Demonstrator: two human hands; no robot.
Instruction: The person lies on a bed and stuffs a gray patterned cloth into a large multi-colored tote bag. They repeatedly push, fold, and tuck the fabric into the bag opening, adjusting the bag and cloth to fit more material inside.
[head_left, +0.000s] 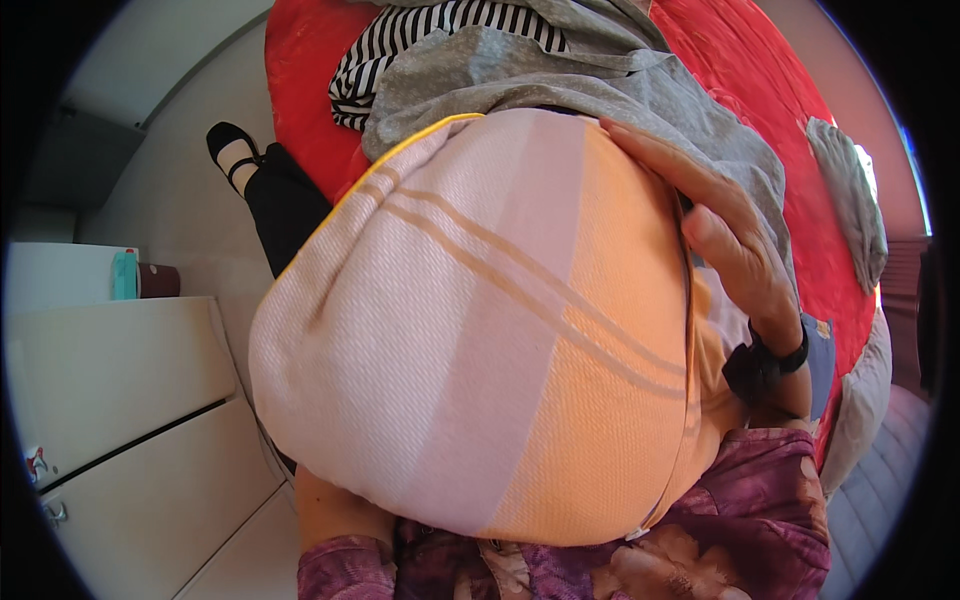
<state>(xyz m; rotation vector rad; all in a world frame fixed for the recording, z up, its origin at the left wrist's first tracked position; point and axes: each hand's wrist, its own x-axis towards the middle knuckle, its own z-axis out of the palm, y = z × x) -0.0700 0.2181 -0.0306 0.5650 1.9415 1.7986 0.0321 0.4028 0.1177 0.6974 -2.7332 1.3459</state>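
A folded woven cloth (480, 322), banded pale pink, mauve and orange with thin brown stripes and a yellow edge, fills the middle of the view close to the camera. Along its right edge lies my right hand (731, 232), fingers extended and pointing up and left, the thumb apart. A black band circles that wrist. Only the left forearm shows at the lower left, passing behind the cloth; the left hand is hidden. Beyond the cloth are a grey patterned fabric (525, 75) and a black-and-white striped fabric (360, 75).
A red cover (802, 232) spreads beneath the fabrics. Grey cloth pieces (851, 202) lie at its right edge. White drawers (150, 450) stand at the left, with a brown pot (158, 280) near their back edge. Another person's leg, with a black shoe (232, 154), shows at upper left.
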